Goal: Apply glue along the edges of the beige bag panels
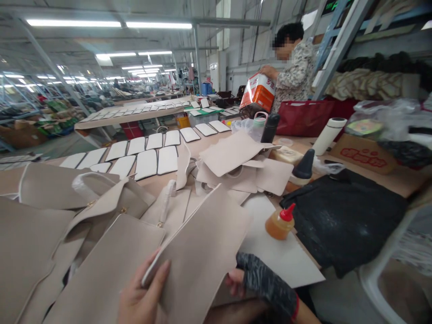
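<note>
A large beige panel [205, 243] with pale edges is held up at the lower middle. My left hand [145, 288] is closed on its left edge, thumb in front and fingers behind. My right hand [239, 279], in a dark fingerless glove, has its fingers curled at the panel's right edge, partly hidden behind it. More beige bag pieces [111, 256] with wrapped handles lie to the left. Just right of the panel, a glue bottle [280, 222] with a red cap stands on a white sheet [293, 261].
Beige pieces [232, 157] are piled beyond the panel. White pads [146, 164] lie in rows at the back left. Black material [344, 216] and a white bottle [329, 135] are at right. A person [297, 67] holds an orange container [258, 92].
</note>
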### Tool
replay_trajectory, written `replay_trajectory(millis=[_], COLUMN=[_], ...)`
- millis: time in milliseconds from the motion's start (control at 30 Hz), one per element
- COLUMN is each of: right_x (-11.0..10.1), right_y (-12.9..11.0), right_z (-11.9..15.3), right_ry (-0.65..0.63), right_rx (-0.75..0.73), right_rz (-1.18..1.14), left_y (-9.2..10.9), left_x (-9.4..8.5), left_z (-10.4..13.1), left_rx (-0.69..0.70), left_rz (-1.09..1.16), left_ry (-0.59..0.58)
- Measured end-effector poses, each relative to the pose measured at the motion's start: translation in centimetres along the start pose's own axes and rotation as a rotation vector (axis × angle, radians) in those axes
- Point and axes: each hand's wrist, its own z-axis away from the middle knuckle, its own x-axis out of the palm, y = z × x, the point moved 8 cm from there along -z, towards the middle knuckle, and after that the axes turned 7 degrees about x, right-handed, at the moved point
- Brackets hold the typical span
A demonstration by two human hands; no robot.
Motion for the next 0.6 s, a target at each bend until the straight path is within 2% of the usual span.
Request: replay_trajectory(millis=[67,100,133,200,267,333,367,400,467,500,533,567,600], right_x=[0.7,0.6,0.0,-1.5,-1.7,-1.0,-0.8,-0.6,0.0,0.3,0.4,0.4,0.2], right_y=[-1.5,-3.1,-5.1,-8.7,-10.1,-9.4,-8.8,-7.9,-5.6,-4.3,-2.9,-1.6,-0.3], right_z=[2.3,3.4,4.4,6.2,6.7,5.5,4.6,3.6,1.6,0.7,0.0,-0.5,-0.9], right_ry=[-0.123,-0.116,-0.039,0.247,0.478,0.553,0.565,0.568,0.505,0.48,0.471,0.48,0.51], right_rx=[0.022,-0.055,-0.192,-0.475,-0.612,-0.591,-0.553,-0.493,-0.336,-0.249,-0.174,-0.118,-0.083], right_rz=[0.154,0.188,0.218,0.389,0.623,0.736,0.707,0.639,0.447,0.351,0.266,0.196,0.143], left_y=[1.7,2.9,4.5,8.3,12.0,15.3,16.7,17.9,19.5,19.5,18.8,17.5,15.3], left_x=[-1.8,-2.3,-2.5,-2.1,-0.6,1.3,2.2,3.0,4.5,5.4,6.8,8.7,11.1], left_z=[-1.3,-2.0,-2.7,-3.7,-4.4,-4.7,-4.9,-5.2,-5.4,-5.2,-4.7,-4.0,-3.3], left_rx=[0.043,0.086,0.146,0.295,0.449,0.616,0.709,0.799,0.937,0.959,0.95,0.929,0.869], left_rz=[-0.027,-0.053,-0.084,-0.156,-0.235,-0.341,-0.41,-0.484,-0.628,-0.686,-0.735,-0.774,-0.808], left_ry=[0.009,-0.026,-0.085,-0.247,-0.455,-0.625,-0.644,-0.6,-0.361,-0.236,-0.163,-0.174,-0.278])
